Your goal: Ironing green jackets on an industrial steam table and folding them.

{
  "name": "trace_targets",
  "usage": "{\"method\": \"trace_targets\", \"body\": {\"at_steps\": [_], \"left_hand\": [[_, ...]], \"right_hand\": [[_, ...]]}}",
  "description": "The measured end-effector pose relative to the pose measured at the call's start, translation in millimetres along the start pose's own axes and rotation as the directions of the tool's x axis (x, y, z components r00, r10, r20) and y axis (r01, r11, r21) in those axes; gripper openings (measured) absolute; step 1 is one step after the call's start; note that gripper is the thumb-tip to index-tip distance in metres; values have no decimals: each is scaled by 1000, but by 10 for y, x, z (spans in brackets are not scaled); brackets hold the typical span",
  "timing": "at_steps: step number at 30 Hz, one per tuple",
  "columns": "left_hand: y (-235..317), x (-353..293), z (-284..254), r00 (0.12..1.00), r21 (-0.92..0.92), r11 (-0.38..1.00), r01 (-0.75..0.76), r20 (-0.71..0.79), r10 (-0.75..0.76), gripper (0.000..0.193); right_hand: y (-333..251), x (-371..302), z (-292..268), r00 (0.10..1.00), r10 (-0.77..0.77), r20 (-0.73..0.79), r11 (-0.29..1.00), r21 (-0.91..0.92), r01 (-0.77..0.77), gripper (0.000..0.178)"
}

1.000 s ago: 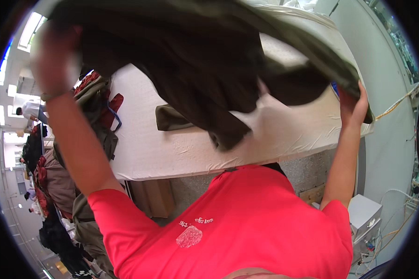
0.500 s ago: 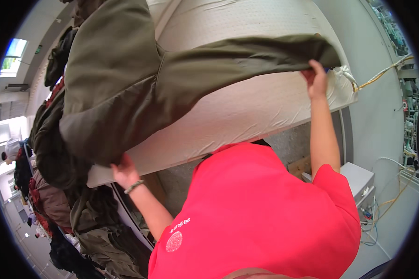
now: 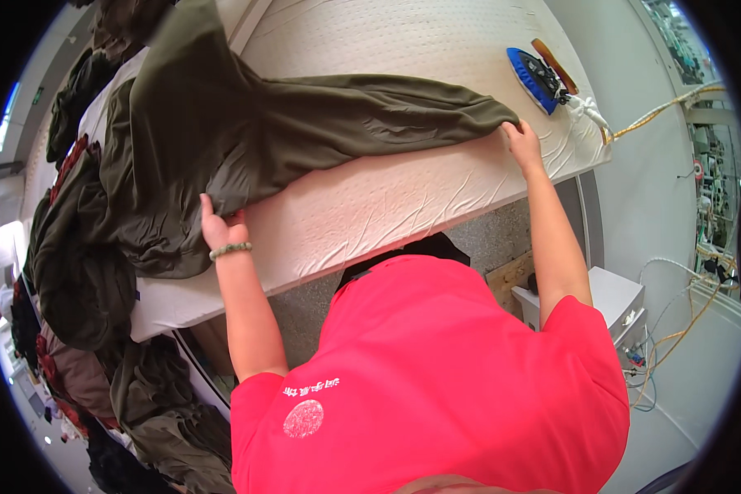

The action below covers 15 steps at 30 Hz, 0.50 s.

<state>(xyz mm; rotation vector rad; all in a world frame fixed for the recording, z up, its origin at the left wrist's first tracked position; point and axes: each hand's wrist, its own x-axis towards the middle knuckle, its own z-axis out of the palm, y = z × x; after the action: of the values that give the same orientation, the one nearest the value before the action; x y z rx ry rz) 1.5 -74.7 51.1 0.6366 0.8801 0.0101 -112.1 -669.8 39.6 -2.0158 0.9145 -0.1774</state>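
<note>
A dark olive-green long-sleeved garment point(image 3: 189, 99) lies across the white padded table point(image 3: 387, 193), its sleeve point(image 3: 370, 107) stretched out to the right. My right hand point(image 3: 524, 148) pinches the cuff at the sleeve's far end. My left hand point(image 3: 222, 229) is at the garment's near edge, where the cloth bunches; one digit lies along the fabric and the others curl at the edge, partly hidden. An iron point(image 3: 543, 78) with a blue soleplate cover and a brown handle rests on the table, beyond the cuff, touched by neither hand.
White and yellow hoses point(image 3: 667, 115) run from the iron past the table's right edge. More dark garments point(image 3: 74, 272) hang over the left end, with an olive pile point(image 3: 165, 403) below. A light grey box point(image 3: 613, 300) with cables stands at the right.
The sleeve has come down onto the table, and my right hand has moved left with the cuff, uncovering the iron. My left hand has moved up along the garment, which now lies more wrinkled.
</note>
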Motion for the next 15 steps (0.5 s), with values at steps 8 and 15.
{"method": "trace_targets", "body": {"at_steps": [8, 15], "left_hand": [[194, -1521, 415, 721, 91, 742, -664, 341, 603, 30], [-131, -3013, 363, 391, 217, 335, -917, 328, 860, 30]], "right_hand": [[5, 338, 168, 958, -286, 22, 955, -73, 287, 39], [23, 984, -307, 916, -379, -134, 892, 210, 400, 24]]}}
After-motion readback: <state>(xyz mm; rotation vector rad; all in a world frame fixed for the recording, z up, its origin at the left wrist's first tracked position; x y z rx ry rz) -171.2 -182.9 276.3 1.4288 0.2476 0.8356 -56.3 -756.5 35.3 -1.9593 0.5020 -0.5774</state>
